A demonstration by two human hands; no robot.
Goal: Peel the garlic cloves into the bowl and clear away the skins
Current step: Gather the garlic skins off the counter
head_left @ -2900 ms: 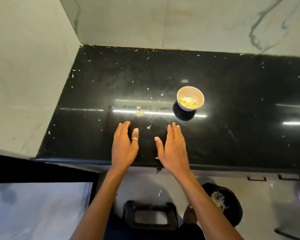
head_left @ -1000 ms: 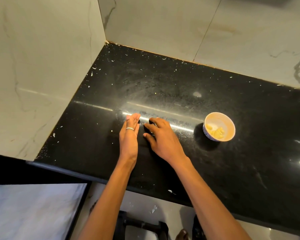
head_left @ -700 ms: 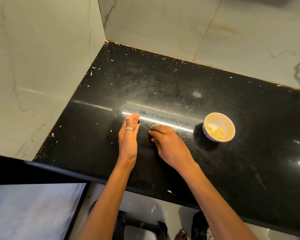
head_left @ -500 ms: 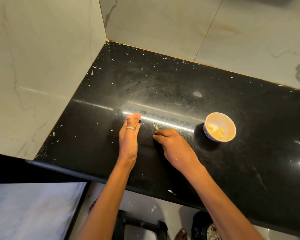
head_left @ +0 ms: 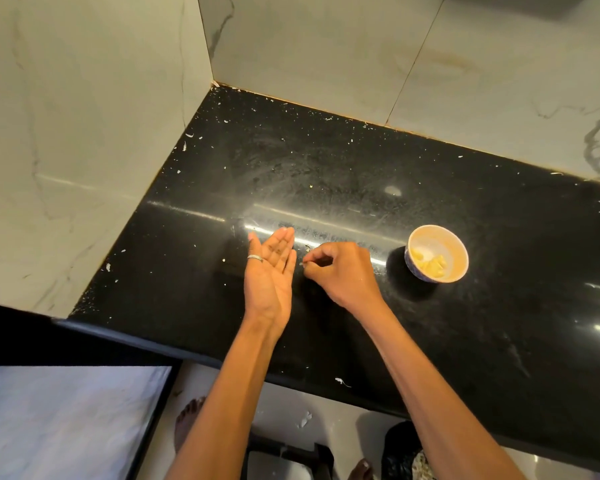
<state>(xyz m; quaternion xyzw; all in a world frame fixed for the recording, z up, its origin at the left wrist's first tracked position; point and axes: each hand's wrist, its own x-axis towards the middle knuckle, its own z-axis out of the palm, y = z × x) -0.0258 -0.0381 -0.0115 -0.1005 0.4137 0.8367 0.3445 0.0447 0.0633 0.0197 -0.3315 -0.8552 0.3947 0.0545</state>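
A small bowl (head_left: pixel 438 251) with peeled yellow garlic cloves (head_left: pixel 428 263) stands on the black counter (head_left: pixel 326 174), right of my hands. My left hand (head_left: pixel 271 268) is held palm up with straight fingers and a ring on one finger; tiny dark specks lie on the palm. Just right of it, my right hand (head_left: pixel 340 271) has its fingers curled, thumb and forefinger pinching a small bit of garlic skin (head_left: pixel 302 263) beside the left palm. Small white skin flakes (head_left: pixel 187 136) dot the counter, mostly toward the back corner.
Marble walls meet at the corner behind and to the left. The counter's front edge runs below my forearms, with a skin scrap (head_left: pixel 340 381) on it. Below are the floor, a dark stool-like object (head_left: pixel 284 459) and a black bag (head_left: pixel 404 448).
My left hand turned from edge-down on the counter to palm up. My right hand swept toward itself, then curled and lifted a pinch of skin beside the left palm.
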